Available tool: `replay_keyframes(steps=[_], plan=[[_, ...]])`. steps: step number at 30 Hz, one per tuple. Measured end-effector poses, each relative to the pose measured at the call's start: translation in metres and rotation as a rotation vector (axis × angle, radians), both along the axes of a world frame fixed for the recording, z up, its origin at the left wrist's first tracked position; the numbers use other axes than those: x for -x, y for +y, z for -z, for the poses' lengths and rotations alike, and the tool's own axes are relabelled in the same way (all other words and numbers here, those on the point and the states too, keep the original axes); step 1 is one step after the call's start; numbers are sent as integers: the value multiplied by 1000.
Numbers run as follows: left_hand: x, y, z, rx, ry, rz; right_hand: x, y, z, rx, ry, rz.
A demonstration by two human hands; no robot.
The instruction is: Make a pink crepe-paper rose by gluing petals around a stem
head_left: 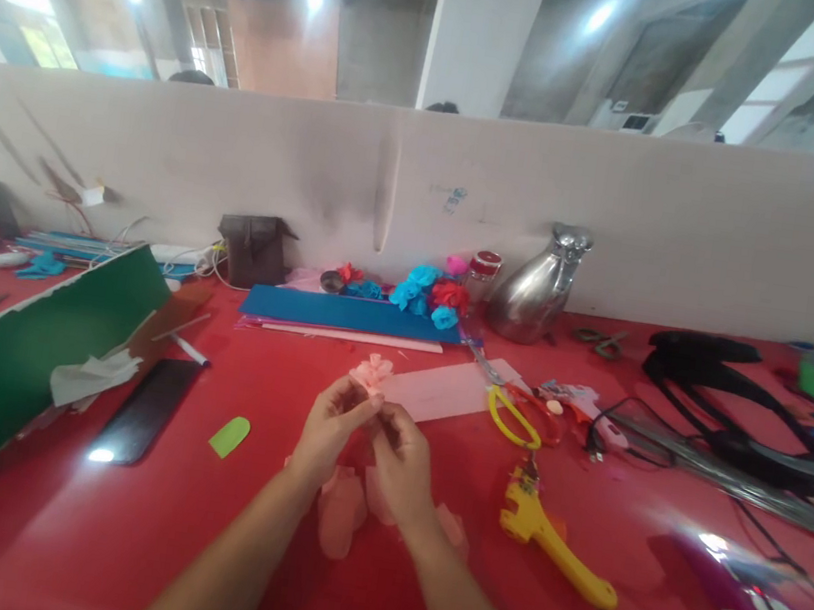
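Above the middle of the red table, a small pale pink paper flower [373, 373] is pinched in the fingers of my left hand [329, 425]. My right hand [401, 461] has its fingertips closed at the flower's base, meeting the left thumb. The exact grip there is partly hidden. Below my wrists lie several loose pink paper petals [339, 513]. A strip of pink paper [432, 389] lies flat just beyond the right hand. To the left of my hands is a green rounded paper piece [229, 437].
At right are yellow-handled scissors [514, 419], a yellow glue gun [555, 548], a pink glue gun [596, 412] and a purple device [752, 596]. A phone [146, 410] and green board [26, 373] lie left. Behind stand blue paper [345, 314], paper flowers [420, 289] and a metal jug [540, 288].
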State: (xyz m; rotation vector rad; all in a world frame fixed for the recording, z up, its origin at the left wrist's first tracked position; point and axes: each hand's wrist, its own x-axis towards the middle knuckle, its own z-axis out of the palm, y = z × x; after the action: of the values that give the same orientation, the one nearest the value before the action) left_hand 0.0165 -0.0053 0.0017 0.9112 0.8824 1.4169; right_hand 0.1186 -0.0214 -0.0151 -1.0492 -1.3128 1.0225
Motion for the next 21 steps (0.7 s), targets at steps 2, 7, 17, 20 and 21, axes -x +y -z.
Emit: replay_keyframes(steps=[2, 7, 17, 20, 21], plan=[[0, 0, 2, 4, 5, 21, -1, 0, 0, -2, 2, 16], [1, 2, 5, 34, 8, -84, 0, 1, 0, 0, -11, 61], [0, -1, 0, -25, 44, -174, 1, 1, 2, -5, -40, 84], [-2, -2, 1, 4, 47, -94, 0, 0, 0, 0, -42, 78], [-3, -3, 2, 25, 48, -71, -1, 0, 0, 2, -41, 79]])
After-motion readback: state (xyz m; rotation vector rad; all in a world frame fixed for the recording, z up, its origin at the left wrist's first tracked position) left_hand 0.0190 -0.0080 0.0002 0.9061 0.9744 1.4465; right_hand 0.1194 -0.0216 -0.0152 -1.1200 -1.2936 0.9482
